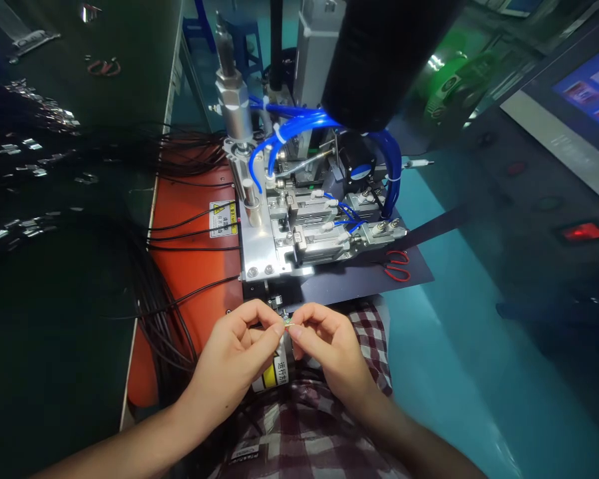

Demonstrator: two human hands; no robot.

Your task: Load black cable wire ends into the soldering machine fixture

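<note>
In the lower middle of the head view, my left hand (247, 342) and my right hand (329, 342) meet fingertip to fingertip. Thumb and forefinger of each are pinched on a tiny pale yellowish-green piece (289, 324), too small to name. Most of it is hidden by the fingertips. Just beyond my fingers is the front edge of a metal machine (264, 256) with a shiny plate, small cylinders and blue air tubes (299, 123). A label with yellow and black print (277, 372) shows below my hands.
Black cables (167, 313) lie across an orange surface (184, 266) at left. Red-handled scissors (398, 266) rest on the dark plate at right. A control panel (569, 153) with a screen and a lit red switch (583, 231) stands at far right. Shiny-ended cables (30, 143) cover the left side.
</note>
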